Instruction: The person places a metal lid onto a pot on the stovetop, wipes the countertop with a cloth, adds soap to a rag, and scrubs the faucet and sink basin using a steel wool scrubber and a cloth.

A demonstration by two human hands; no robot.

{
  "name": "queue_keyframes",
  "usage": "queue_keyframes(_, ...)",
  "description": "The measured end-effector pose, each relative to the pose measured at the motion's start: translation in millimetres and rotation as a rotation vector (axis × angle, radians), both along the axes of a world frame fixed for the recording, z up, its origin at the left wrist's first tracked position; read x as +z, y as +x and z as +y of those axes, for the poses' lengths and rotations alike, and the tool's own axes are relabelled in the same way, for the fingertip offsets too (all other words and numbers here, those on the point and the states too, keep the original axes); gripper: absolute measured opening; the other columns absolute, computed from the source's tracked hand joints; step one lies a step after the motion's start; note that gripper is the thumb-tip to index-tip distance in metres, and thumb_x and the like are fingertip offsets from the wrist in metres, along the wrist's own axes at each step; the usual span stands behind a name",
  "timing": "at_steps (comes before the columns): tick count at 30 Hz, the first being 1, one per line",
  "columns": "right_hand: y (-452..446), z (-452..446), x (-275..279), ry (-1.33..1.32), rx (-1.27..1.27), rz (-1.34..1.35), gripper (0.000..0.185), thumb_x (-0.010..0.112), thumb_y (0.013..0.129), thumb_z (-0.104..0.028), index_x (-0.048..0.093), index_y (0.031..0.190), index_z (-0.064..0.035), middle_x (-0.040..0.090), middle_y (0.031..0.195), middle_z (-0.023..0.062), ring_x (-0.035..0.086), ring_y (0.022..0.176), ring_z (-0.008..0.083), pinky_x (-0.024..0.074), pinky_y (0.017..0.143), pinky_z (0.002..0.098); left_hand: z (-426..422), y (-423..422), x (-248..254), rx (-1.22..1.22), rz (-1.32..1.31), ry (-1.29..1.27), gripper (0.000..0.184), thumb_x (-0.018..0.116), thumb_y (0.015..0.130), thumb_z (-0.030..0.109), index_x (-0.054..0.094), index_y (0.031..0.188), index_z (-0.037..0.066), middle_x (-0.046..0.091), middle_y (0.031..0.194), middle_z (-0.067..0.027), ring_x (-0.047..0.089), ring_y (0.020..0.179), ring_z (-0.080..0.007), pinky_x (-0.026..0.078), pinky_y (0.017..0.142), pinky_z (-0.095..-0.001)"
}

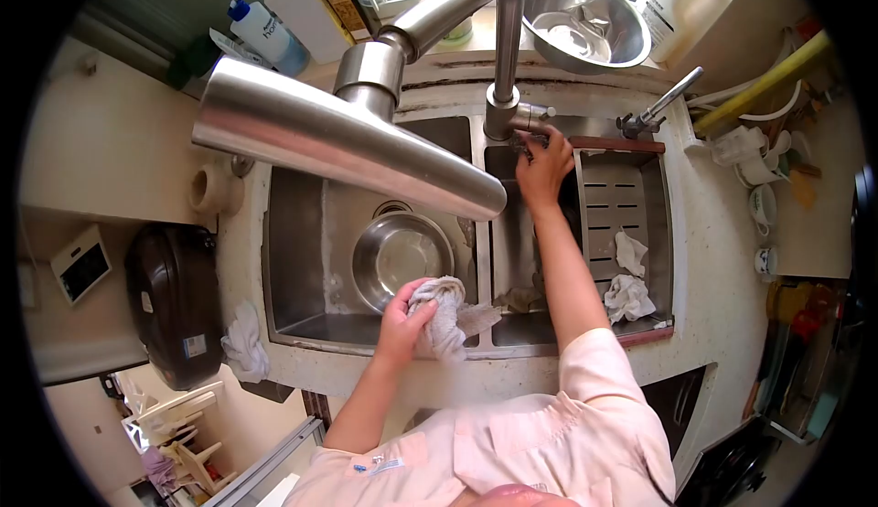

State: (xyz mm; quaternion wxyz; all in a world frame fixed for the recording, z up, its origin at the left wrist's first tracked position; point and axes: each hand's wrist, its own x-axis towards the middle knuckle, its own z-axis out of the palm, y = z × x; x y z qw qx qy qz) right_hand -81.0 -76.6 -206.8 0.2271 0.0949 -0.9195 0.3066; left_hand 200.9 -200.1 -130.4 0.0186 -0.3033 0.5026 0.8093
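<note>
My left hand (402,324) is closed around a crumpled white cloth (446,317) above the front rim of the double sink (302,331). Part of the cloth hangs down toward the edge. Below and behind it, a round steel basin (402,256) sits in the left bowl. My right hand (545,167) reaches over the right bowl to the base of the steel faucet (500,116), just under its lever. Its fingers are curled around something small and dark that I cannot make out. The faucet's thick spout crosses over the left bowl.
A slotted steel drain tray (615,210) holding crumpled white cloths (629,297) fills the right side. Bottles (270,36) and a steel bowl (585,22) line the windowsill. A small tap (660,105) stands at the back right, a dark brown appliance (174,306) at the left.
</note>
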Motion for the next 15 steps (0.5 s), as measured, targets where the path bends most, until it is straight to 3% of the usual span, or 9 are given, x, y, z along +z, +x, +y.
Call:
queue_keyframes(6, 15, -5, 3, 0.000, 0.046, -0.010, 0.020, 0.060, 0.066, -0.010, 0.065, 0.086, -0.0114, 0.044, 0.112, 0.0073, 0.036, 0.108, 0.0289, 0.0287, 0.085, 0.0437, -2, 1, -2, -0.005, -0.016, -0.022, 0.036, 0.056, 0.078, 0.005, 0.048, 0.113, 0.000, 0.055, 0.104, -0.0079, 0.052, 0.095, -0.0135, 0.041, 0.084, -0.0261)
queue_keyframes(12, 21, -15, -1, 0.039, -0.043, -0.062, 0.029, 0.063, 0.065, -0.010, 0.065, 0.093, -0.0181, 0.047, 0.108, 0.0040, 0.038, 0.107, 0.0272, 0.0287, 0.088, 0.0435, -5, 2, 1, -0.001, -0.043, -0.031, 0.037, 0.057, 0.077, 0.005, 0.049, 0.112, 0.000, 0.055, 0.103, -0.0068, 0.052, 0.095, -0.0132, 0.041, 0.084, -0.0258)
queue_keyframes(15, 11, 5, 3, 0.066, 0.030, 0.011, 0.030, 0.062, 0.065, -0.009, 0.065, 0.093, -0.0178, 0.047, 0.107, 0.0048, 0.038, 0.107, 0.0270, 0.0288, 0.088, 0.0441, -9, 7, 3, -0.074, 0.004, -0.212, 0.036, 0.056, 0.077, 0.003, 0.048, 0.112, 0.001, 0.056, 0.103, -0.0086, 0.054, 0.094, -0.0152, 0.044, 0.083, -0.0280)
